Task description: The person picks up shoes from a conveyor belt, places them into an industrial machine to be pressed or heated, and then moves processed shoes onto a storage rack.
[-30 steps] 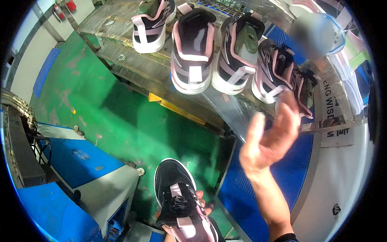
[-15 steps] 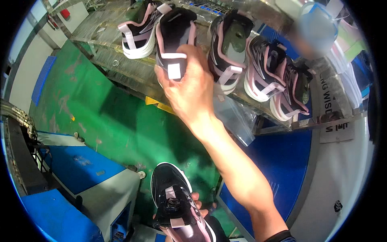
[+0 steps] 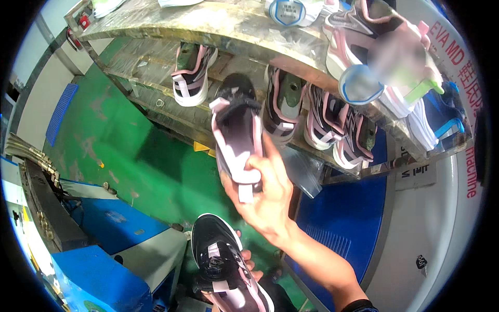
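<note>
My right hand (image 3: 267,195) is closed on the heel of a black, grey and pink sneaker (image 3: 236,127), which it holds up in front of the lower shelf, toe pointing away. Its thumb reaches over the heel collar. Low in the picture, a matching sneaker (image 3: 214,255) with a black toe and white sole edge rests in my left hand (image 3: 249,261). Only some fingers of that hand show, curled round the sneaker's side; the rest is hidden beneath it. On the lower shelf, similar sneakers stand on both sides of the raised one, among them a left one (image 3: 189,78) and a nearer right one (image 3: 285,101).
An upper shelf (image 3: 223,34) spans the top, with more shoes (image 3: 358,34) at its right. A clear plastic bag (image 3: 306,174) hangs below the lower shelf. Blue-topped machinery (image 3: 99,275) stands at the left, a blue panel (image 3: 338,218) at the right, green floor (image 3: 156,182) between.
My right hand has drawn the sneaker off the lower shelf, toward me. The view has shifted, bringing more of the upper shelf in. My left hand still holds its sneaker.
</note>
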{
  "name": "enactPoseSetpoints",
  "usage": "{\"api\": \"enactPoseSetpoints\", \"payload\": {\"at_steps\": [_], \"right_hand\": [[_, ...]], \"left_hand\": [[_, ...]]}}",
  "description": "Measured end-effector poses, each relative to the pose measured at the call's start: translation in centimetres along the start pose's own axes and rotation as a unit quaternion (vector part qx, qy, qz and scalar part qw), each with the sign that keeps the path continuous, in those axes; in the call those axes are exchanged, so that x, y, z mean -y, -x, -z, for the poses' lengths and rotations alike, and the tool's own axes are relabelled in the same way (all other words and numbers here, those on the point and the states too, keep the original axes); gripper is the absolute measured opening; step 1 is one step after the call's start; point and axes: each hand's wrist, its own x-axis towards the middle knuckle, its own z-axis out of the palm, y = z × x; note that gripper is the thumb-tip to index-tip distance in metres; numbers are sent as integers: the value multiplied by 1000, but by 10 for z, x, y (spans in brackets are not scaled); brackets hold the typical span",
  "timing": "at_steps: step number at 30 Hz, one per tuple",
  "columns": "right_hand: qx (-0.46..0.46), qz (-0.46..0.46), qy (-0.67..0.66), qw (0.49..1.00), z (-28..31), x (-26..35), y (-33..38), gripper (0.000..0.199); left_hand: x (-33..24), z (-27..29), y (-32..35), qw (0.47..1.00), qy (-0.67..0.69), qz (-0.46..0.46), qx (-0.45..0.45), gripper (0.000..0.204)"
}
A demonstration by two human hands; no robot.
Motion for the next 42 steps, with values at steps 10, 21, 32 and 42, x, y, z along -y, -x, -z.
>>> {"api": "enactPoseSetpoints", "payload": {"at_steps": [10,21,32,42], "right_hand": [[-94,-10,63,993,-75,-63,-77,38],[140,-306,-14,942,112,73,114,32],[61,107,-68,990,239,188,-24,36],[54,159,-47,985,143,203,-165,29]], "left_hand": [[-9,45,-3,985,141,100,22,50],[1,-43,30,981,102,-72,147,97],[3,-184,57,913,-205,-212,281,67],[-116,-363,-29,894,-240,-290,243,52]]}}
